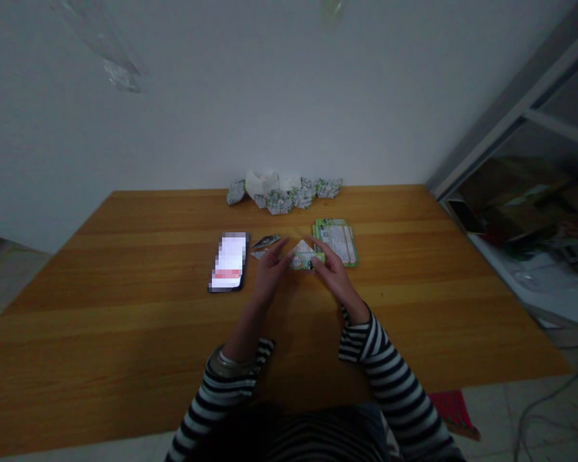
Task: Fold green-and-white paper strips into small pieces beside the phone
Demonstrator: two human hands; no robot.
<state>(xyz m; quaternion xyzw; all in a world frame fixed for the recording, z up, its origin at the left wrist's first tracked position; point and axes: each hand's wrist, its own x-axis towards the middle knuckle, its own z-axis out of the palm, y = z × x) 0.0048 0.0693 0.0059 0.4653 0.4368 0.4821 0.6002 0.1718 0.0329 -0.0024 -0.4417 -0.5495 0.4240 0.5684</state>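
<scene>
A small folded piece of printed paper [304,255] with a green edge sits at the middle of the wooden table, pinched between my two hands. My left hand [270,273] grips its left side, and my right hand [330,269] holds its right side. Just beyond my right hand lies a flat green-bordered printed sheet [337,240]. Near my left fingertips are two small folded paper pieces [266,242]. A smartphone [228,262] with a lit, blurred screen lies to the left of my left hand.
A row of several folded paper pieces [284,192] lines the table's far edge by the white wall [270,96]. A shelf unit [520,192] holding assorted items stands at the right. A loose cable [549,404] lies on the floor at lower right.
</scene>
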